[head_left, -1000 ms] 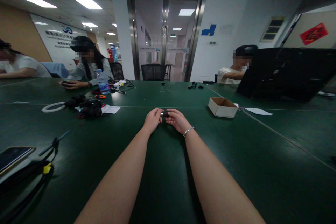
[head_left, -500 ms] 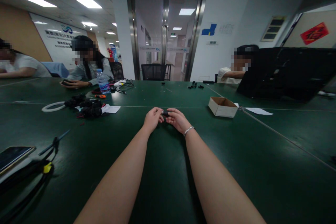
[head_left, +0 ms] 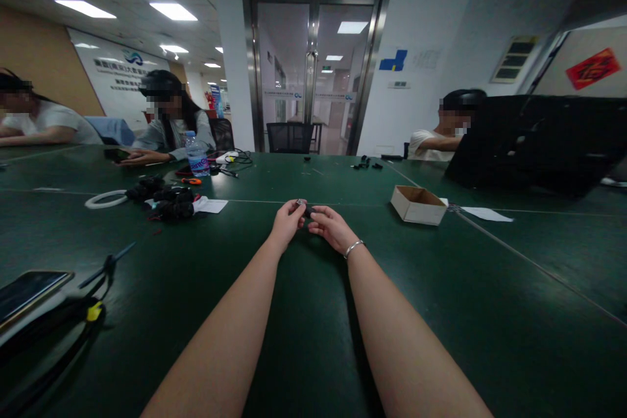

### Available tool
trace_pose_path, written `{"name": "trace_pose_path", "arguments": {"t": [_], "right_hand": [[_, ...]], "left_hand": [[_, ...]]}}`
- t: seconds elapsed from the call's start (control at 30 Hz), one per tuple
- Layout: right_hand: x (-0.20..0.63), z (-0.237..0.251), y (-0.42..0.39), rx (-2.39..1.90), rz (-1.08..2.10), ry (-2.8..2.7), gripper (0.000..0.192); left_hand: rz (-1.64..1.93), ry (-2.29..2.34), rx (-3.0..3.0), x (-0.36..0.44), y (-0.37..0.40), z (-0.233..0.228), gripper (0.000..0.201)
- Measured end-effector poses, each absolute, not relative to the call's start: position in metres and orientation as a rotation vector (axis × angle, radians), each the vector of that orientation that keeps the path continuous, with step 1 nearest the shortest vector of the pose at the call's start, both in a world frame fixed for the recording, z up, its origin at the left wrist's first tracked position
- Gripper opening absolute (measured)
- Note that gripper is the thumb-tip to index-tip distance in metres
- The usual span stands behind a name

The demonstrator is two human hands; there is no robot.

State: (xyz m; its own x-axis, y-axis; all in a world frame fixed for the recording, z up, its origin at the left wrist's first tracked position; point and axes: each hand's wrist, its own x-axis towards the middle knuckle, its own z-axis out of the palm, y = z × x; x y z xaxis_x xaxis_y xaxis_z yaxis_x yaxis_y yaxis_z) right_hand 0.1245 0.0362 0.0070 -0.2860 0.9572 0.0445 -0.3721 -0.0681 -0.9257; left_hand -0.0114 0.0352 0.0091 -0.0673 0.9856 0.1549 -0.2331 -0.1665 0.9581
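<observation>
Room: office space with white walls, ceiling light panels and a steel-framed glass double door [head_left: 313, 72] at the far centre.
Surface: large dark green matte table [head_left: 441, 313], running from near edge to far.
Held item: small black part with a silver end [head_left: 304, 208], at table centre, just above the surface.
Left hand [head_left: 287, 222]: fingers closed on the silver end of the part.
Right hand [head_left: 333, 227]: fingertips pinched on the black end; a silver bangle sits on the wrist.
Hand relation: together, meeting at the part, both forearms extended straight forward.
Part axis: appears to run left to right between the two hands; finer detail is too small to tell.
Nearer hand: neither; both touch the part.
Right of hands: open brown cardboard box [head_left: 418, 204], well apart.
Far left: black bundle of cables and gear [head_left: 164, 199], white ring [head_left: 104, 199], clear plastic water bottle [head_left: 197, 155].
Near left: dark smartphone [head_left: 27, 287].
Other people: three seated at the far side.
</observation>
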Motion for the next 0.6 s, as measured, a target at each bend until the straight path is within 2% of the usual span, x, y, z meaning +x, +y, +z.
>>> {"name": "trace_pose_path", "arguments": {"t": [0.13, 0.33, 0.53, 0.6], "right_hand": [[0.117, 0.007, 0.034, -0.82, 1.561, -1.232, 0.015], [0.131, 0.013, 0.006, -0.959, 1.541, -1.427, 0.039], [0.228, 0.04, -0.092, -1.169, 1.533, -1.715, 0.039], [0.278, 0.053, -0.125, -1.404, 1.374, -1.781, 0.046]], "left_hand": [[1.407, 1.024, 0.96, -0.005, 0.027, 0.02, 0.017], [1.181, 1.133, 1.147, -0.047, -0.015, 0.046, 0.029], [0.871, 1.318, 1.336, -0.159, -0.137, 0.05, 0.041], [0.873, 1.46, 1.249, -0.192, -0.181, 0.046, 0.044]]}}
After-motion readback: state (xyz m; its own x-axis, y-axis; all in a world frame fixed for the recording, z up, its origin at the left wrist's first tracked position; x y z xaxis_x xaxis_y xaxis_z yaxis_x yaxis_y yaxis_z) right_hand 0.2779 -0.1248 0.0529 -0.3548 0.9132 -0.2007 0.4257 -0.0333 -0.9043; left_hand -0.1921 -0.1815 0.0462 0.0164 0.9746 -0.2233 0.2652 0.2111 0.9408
